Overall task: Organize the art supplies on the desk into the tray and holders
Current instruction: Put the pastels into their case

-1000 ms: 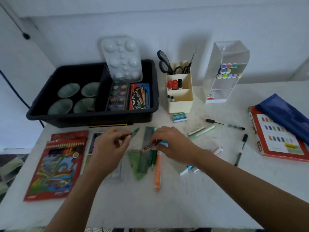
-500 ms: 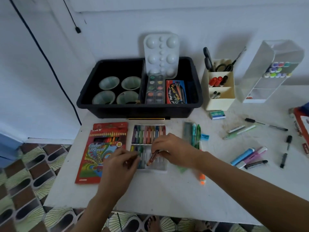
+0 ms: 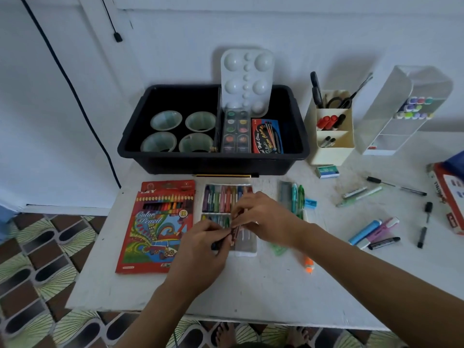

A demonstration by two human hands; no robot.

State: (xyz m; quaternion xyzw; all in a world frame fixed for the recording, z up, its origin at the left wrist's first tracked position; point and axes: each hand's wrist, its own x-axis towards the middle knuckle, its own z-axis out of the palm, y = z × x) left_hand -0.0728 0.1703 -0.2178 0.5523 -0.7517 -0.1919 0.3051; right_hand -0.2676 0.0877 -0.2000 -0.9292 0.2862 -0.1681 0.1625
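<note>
While the right hand [image 3: 266, 219] and left hand [image 3: 200, 244] are meeting over the crayon box [image 3: 247, 251] at frame centre, they are sharing one crayon [image 3: 236, 231].
Both are pinching it, fingers curling round it above the box's lower row. Being light, waxy and likely brittle, it is asking for a gentle mid-barrel hold.

Light: dim, even, bluish.
Shadows: soft, on the wall [image 3: 175, 46] beyond the hands, beside the palette [image 3: 247, 79] and the cream holder [image 3: 331, 151].
Blur: left hand [image 3: 200, 249], right hand [image 3: 266, 219] and the crayon [image 3: 235, 229] pinched between them are smeared.
Edges: straight lines bow far right of the hands.
</note>
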